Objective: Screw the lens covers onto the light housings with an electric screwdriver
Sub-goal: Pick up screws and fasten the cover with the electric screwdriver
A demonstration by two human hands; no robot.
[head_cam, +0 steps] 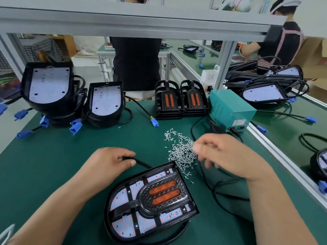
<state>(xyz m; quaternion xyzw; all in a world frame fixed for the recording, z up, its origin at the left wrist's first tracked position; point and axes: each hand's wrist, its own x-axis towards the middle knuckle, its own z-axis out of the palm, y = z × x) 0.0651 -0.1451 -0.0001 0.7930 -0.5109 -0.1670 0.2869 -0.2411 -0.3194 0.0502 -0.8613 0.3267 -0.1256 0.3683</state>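
A black light housing (122,225) lies on the green mat in front of me. A black lens cover (162,193) with two orange strips sits in it. My left hand (108,163) grips the housing's black cable (141,163) just behind the housing. My right hand (228,156) hovers over a pile of small silver screws (180,149), blurred, with fingers curled and thumb against them; whether a screw is pinched I cannot tell. The electric screwdriver is hidden or out of view.
Two stacks of lens covers (180,101) stand at the back centre. Open housings (106,101) with blue connectors stand back left. A teal power box (230,106) sits right, its cords running under my right arm. Other people stand beyond the bench.
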